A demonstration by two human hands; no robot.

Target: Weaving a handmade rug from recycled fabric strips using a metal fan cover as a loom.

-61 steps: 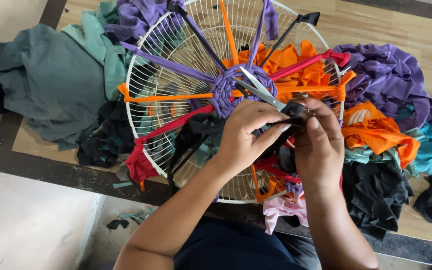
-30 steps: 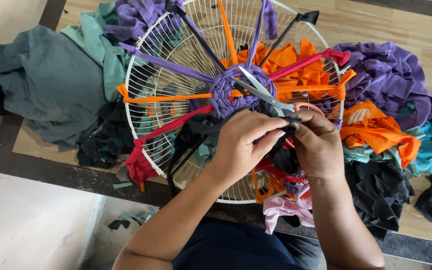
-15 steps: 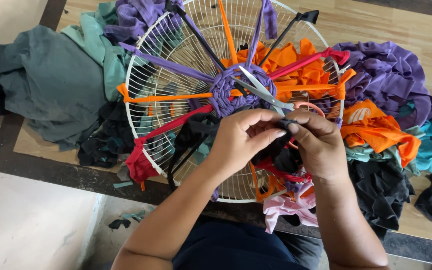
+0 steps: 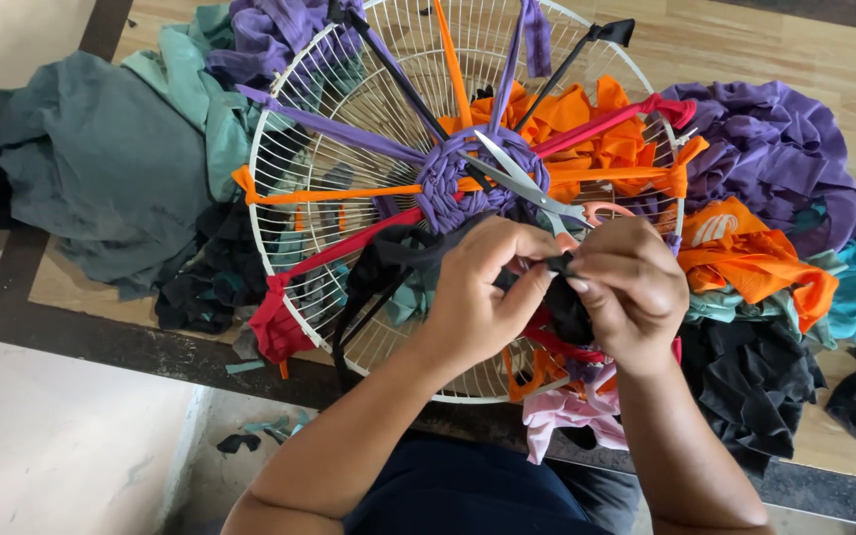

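Between the two hands, over the lower right part of a round white wire fan guard [image 4: 294, 213] lying flat on a wooden table [image 4: 745, 45], a short black strip of cloth [image 4: 554, 266] is pinched at both ends: the left hand [image 4: 478, 292] grips it from the left, the right hand [image 4: 626, 287] from the right, fingertips nearly meeting, both closed on it. The strip's long axis runs roughly left to right, level with the knuckles, and both hands are equally near. Just beyond the hands lie steel scissors with pale pink handles [image 4: 537, 188], blades pointing towards a coiled purple woven centre [image 4: 458, 178], from which orange, purple, red and black fabric strips radiate to the rim. Grey-green, purple, orange, teal and black rags are heaped around; one orange rag carries a white printed emblem [image 4: 715, 230].
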